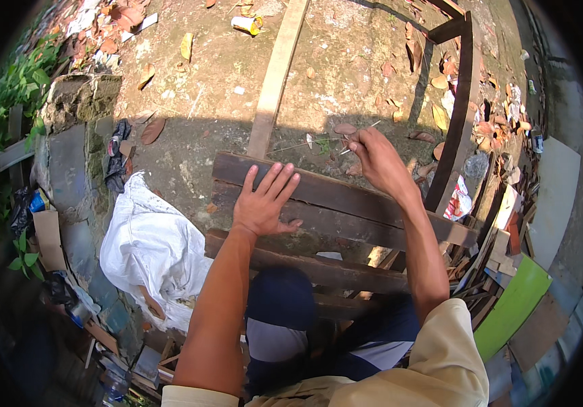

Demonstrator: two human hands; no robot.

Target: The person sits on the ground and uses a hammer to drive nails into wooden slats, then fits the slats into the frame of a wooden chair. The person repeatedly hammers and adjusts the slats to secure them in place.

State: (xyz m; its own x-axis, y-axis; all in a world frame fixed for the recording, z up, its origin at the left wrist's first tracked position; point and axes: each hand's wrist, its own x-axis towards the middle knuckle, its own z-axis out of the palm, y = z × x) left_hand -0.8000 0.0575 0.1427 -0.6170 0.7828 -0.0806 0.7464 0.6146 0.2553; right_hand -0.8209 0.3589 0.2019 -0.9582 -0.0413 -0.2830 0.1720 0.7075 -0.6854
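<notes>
Dark brown wooden planks [332, 192] lie side by side in front of me, with a narrow gap between them. My left hand [264, 200] rests flat on the planks near their left end, fingers spread and thumb out to the right. Beyond the planks' far edge, my right hand [377, 159] is closed in a pinch on a thin pale stick-like thing [345, 151]; its exact kind is too small to tell. A lighter wooden batten [274, 78] runs away from the planks' left end.
A dark wooden frame piece [459, 102] extends away at the right. On the left, a white woven sack [152, 241] lies by a broken low wall [68, 156]. Scrap wood and a green board [514, 308] are piled at the right. Dry leaves [152, 131] litter the ground.
</notes>
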